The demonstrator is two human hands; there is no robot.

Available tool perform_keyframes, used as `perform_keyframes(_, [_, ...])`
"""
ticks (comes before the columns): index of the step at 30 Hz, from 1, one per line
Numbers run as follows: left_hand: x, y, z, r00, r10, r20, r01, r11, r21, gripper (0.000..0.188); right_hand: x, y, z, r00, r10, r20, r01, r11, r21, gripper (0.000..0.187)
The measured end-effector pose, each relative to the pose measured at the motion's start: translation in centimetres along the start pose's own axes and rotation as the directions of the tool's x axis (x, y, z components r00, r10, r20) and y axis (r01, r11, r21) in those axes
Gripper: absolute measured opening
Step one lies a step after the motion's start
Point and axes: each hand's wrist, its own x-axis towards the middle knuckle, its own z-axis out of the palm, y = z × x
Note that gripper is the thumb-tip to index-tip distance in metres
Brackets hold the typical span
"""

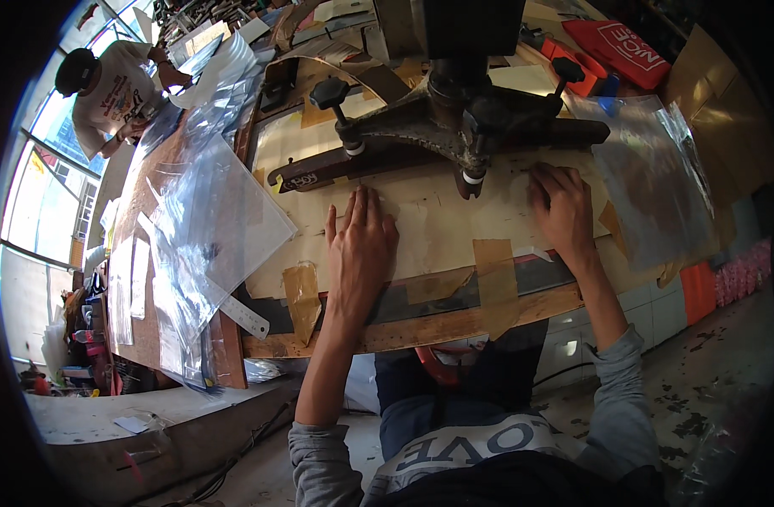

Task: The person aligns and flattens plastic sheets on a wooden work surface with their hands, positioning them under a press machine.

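My left hand (359,245) lies flat on a pale work board (442,211), its fingers stretched toward a long dark metal bar. Farther right, my right hand (564,207) rests on the same board with fingers slightly bent and tips close to the bar. Neither hand visibly grips anything. The dark press head (467,122), with the bar (311,173) along its underside, spans the space just beyond my fingertips. Whether the bar touches the board is unclear. Brown tape strips (495,283) cross the board's near edge. A glossy patch between my hands may be clear film.
Stacked clear plastic sheets (226,203) cover the left table, with a metal ruler (245,317) at their near corner. More clear sheets (649,160) lie right. A red bag (615,51) sits at the far right. Another person (117,93) handles sheets at far left.
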Motion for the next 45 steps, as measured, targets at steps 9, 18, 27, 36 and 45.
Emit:
perform_keyframes(9, [0.2,0.0,0.0,1.0,-0.006,0.013,0.006,1.0,0.018,0.042,0.1,-0.2,0.1,0.999,-0.017,-0.028,0.016,1.0,-0.006,0.013])
perform_keyframes(18, [0.3,-0.1,0.5,1.0,-0.006,-0.009,0.006,0.999,-0.035,0.043,0.1,0.1,-0.5,1.0,-0.024,-0.015,0.023,0.998,-0.05,0.01])
perform_keyframes(27, [-7.5,2.9,-3.7,0.994,0.111,0.019,-0.106,0.976,-0.19,0.05,-7.9,-7.8,-6.9,0.984,0.092,0.152,-0.119,0.976,0.183,0.028])
perform_keyframes(36, [-11.1,6.7,-0.7,0.946,0.135,-0.296,-0.175,0.978,-0.112,0.027,-11.6,-8.9,-3.3,0.987,0.02,-0.162,-0.007,0.997,0.079,0.033])
perform_keyframes(45, [-11.6,5.9,1.3,0.866,0.254,-0.43,-0.194,0.964,0.18,0.037,-12.1,-8.6,-1.4,0.956,-0.068,-0.286,0.061,0.998,-0.035,0.045])
